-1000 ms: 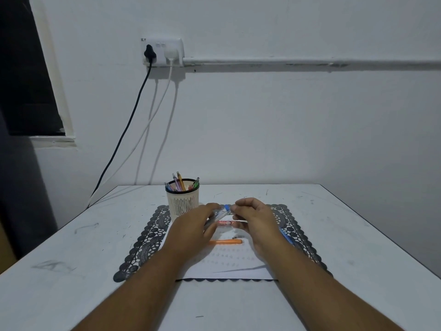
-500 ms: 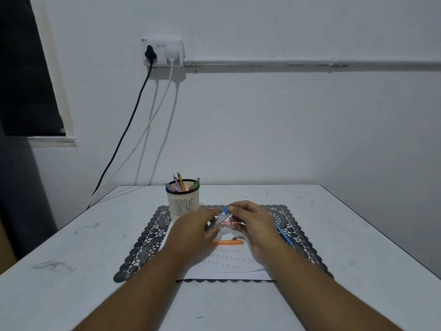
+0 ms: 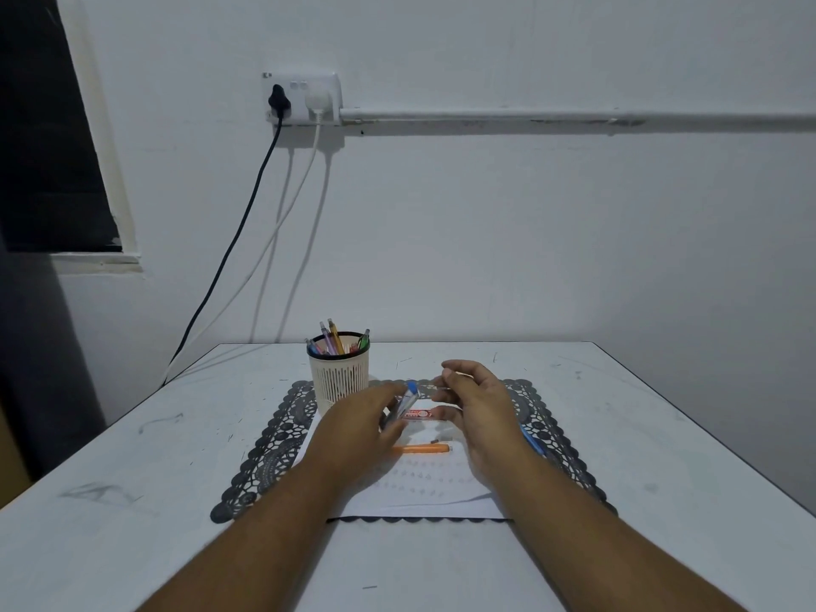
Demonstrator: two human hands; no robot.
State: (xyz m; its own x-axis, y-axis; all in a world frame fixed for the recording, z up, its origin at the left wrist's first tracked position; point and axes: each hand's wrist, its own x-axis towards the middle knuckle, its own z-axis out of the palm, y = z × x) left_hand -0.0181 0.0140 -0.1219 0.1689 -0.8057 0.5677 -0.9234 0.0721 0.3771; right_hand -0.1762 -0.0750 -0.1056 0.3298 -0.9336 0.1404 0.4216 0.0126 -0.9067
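- Head view: the left hand (image 3: 357,424) grips a clear pen (image 3: 405,401) with curled fingers. The pen tilts with its blue end toward 1 o'clock, above the sheet of paper (image 3: 424,488).
- Half a second ago both hands met on the blue end. Now the right hand (image 3: 481,408) has let go and drawn off toward 3 o'clock, leaving a clear gap between it and the pen.
- The right hand's fingers are loosely curved and spread wide, and nothing shows between them.
- The left hand and pen have hardly shifted.
- This probably means the two-handed work on the pen's end is finished and the pen is ready to be put away.
- The pen cup (image 3: 339,373) stands near the left hand at 11 o'clock, already holding several pens.
- An orange pen (image 3: 421,449) lies on the paper at 6 o'clock from the held pen, with a small red thing (image 3: 419,414) just beside its tip.
- A blue pen (image 3: 532,443) lies on the dark mat (image 3: 273,452) beside the right wrist, at 3 o'clock.
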